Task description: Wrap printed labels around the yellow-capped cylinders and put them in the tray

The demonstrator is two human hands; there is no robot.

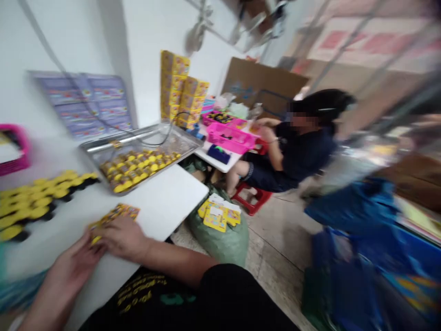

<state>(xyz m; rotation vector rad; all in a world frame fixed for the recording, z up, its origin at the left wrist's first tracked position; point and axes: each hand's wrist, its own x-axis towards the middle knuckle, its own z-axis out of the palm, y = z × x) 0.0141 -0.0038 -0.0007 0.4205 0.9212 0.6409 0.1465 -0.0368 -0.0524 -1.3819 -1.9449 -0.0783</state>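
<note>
Both my hands are together over the white table [172, 188], closed round a yellow printed cardboard box [126, 210]. My left hand [84, 255] grips its near end from the left. My right hand [122, 236] lies across its top and hides much of it, so I cannot tell whether the box is folded open or closed. Left of my hands stand rows of small yellow-topped black pots [37, 202]. Beyond them a metal tray [98, 147] holds many small yellow-lidded pieces.
Yellow boxes [175, 87] are stacked behind the tray. A green sack [223, 243] with flat yellow cartons [215, 218] on it stands by the table's right edge. A seated person [303, 142] works at pink baskets [230, 138]. Blue bags [351, 266] lie at right.
</note>
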